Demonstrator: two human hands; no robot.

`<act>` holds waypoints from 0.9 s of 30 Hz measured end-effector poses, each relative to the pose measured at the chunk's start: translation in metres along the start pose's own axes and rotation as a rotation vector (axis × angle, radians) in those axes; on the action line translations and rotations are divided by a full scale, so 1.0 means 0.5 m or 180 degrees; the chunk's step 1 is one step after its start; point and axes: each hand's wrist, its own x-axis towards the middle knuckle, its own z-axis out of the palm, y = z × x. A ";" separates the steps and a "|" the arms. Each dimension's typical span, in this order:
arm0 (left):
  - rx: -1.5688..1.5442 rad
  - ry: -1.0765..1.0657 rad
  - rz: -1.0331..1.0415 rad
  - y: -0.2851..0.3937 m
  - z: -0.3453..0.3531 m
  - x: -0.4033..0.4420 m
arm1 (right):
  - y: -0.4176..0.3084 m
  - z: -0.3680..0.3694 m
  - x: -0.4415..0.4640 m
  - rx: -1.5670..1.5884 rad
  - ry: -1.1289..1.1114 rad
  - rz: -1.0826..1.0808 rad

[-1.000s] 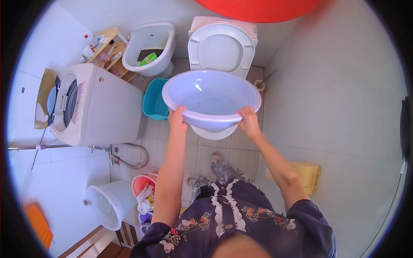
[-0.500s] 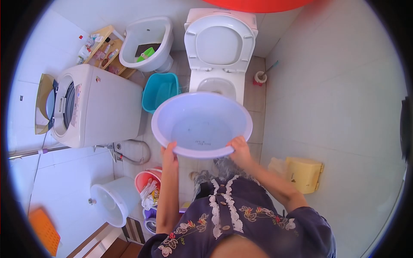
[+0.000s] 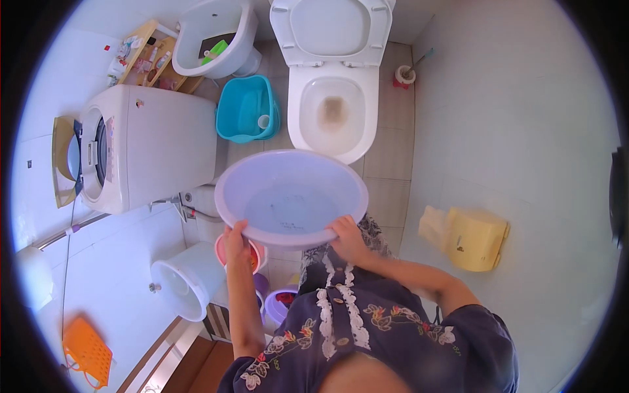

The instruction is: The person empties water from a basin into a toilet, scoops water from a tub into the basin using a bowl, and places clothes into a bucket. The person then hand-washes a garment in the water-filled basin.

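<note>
A wide lavender washbasin (image 3: 291,200) is held in front of my body, tilted so its inside shows. Small dark lettering marks its bottom; whether any water lies in it I cannot tell. My left hand (image 3: 236,241) grips the near rim on the left, thumb over the edge. On the near right rim, my right hand (image 3: 348,240) is closed with its fingers over the lip. Just beyond the basin stands the toilet (image 3: 301,124), lid and seat raised, with a brownish patch in the bowl.
A teal tub (image 3: 226,124) holding a small white cup stands left of the toilet. Further left is an open-lidded washing machine (image 3: 170,147). A white bucket (image 3: 200,265) and a red bucket (image 3: 261,259) are at lower left. A yellow tissue box (image 3: 478,239) hangs on the right wall.
The basin has moved nearer my body and a little left, with both hands still on its rim. The view has shifted, and the toilet bowl now shows fully.
</note>
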 end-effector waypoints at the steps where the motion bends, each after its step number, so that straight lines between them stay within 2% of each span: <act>1: 0.0054 -0.0028 0.0050 0.012 0.006 0.018 | 0.001 0.009 0.009 0.0033 0.0034 0.0011; 8: 0.0660 0.0007 -0.0021 0.074 0.030 0.119 | -0.009 0.065 0.046 0.0140 0.0239 0.0242; 14: 0.0655 -0.0159 -0.0096 0.055 0.033 0.079 | 0.001 0.057 0.011 0.0181 0.0321 0.0317; 21: 0.0388 -0.0898 -0.0478 0.007 0.095 -0.019 | 0.019 -0.087 -0.036 -0.0151 0.0241 0.0539; 24: 0.0603 -0.1081 -0.0613 0.004 0.174 -0.061 | 0.038 -0.170 -0.029 -0.0388 0.0288 0.0606; 27: 0.0277 -0.1376 -0.0627 0.000 0.273 -0.081 | 0.087 -0.247 -0.003 -0.0521 0.0385 0.0678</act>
